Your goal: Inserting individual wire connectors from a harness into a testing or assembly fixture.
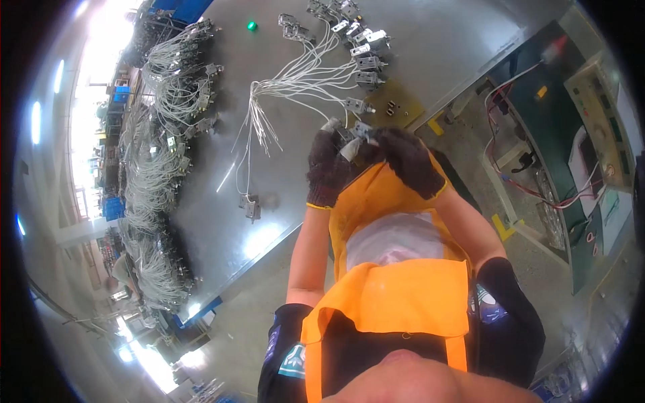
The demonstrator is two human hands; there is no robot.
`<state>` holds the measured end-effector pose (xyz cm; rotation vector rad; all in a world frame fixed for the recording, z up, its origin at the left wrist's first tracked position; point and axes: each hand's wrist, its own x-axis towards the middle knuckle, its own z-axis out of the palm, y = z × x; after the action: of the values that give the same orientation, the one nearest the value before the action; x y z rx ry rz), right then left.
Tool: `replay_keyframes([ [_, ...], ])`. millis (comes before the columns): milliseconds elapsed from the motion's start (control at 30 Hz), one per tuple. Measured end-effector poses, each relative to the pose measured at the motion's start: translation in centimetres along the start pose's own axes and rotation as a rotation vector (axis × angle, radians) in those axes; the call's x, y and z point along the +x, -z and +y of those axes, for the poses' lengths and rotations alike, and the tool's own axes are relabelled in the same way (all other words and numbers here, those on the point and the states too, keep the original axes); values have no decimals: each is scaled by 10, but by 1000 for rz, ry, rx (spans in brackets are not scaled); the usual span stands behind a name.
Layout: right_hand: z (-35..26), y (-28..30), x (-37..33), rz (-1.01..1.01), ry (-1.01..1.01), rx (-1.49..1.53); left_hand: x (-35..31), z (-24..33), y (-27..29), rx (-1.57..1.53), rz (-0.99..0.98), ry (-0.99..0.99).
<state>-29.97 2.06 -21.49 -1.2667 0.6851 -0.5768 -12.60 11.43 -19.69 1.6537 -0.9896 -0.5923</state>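
Note:
My left hand [325, 168], in a dark knitted glove with pale fingertips, is closed on a small grey boxy part [363, 130] at the table's near edge. From the other side my right hand [411, 161], gloved too, pinches at the same part; its fingertips are partly hidden. Just beyond my hands, a fan of similar grey parts [368, 62] lies on the metal table, each on a white cable. Those cables meet in a tied bundle [254, 91], with loose ends trailing toward me. One more grey part [250, 207] rests left of my left hand.
A long heap of white-cabled parts [158, 168] lines the table's left side. Several tiny dark pieces [393, 109] lie on a yellowish plate [408, 101] beyond my right hand. A green cap [252, 26] sits far off. At right stands a dark green bench [557, 87] with red and white wires.

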Motion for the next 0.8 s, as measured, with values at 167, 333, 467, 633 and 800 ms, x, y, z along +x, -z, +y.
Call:
replay_keyframes([
  [167,-37,13,32,301,722,-260,3,26,-15,206,22,4],
  [333,-22,7,2,93,-5,342,11,31,-14,712,25,-413],
  [467,-7,-8,-29,133,210,-14,17,36,10,587,-217,-166],
  [633,-15,-26,-22,-60,27,-117,13,30,10,189,-182,9],
  [800,-14,-29,-13,79,433,-265,9,27,-13,336,42,-12],
])
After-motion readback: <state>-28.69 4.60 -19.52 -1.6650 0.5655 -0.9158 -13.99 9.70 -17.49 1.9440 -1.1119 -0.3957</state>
